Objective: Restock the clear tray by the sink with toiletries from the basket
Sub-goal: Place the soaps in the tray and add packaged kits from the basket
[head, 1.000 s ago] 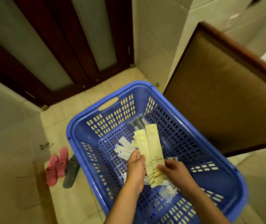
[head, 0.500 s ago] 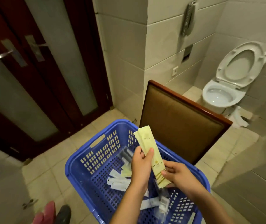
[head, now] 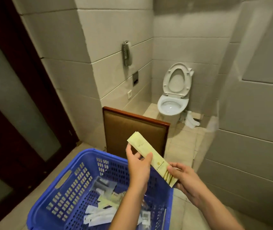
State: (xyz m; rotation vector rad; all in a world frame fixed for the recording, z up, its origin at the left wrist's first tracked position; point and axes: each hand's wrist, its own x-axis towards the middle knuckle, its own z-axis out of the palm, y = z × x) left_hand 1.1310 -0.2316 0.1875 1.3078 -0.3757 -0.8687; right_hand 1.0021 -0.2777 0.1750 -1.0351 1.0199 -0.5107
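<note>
Pinching the yellow packet (head: 146, 152) lightly with left hand (head: 139, 166) and right hand (head: 184, 180), I am risking it slipping and falling outside the basket (head: 84, 157).

Toilet (head: 172, 103) in the far corner, seat and lid (head: 176, 80) up, something white (head: 191, 122) on the floor tiles (head: 180, 143) at its base, can't tell what. Tiled wall to its left: handset phone (head: 126, 53), below it a recessed holder (head: 135, 80), then a socket (head: 129, 94). Brown padded panel with wood frame (head: 132, 130) stands upright mid-floor; dark wood door with frosted glass (head: 16, 105) far left.
</note>
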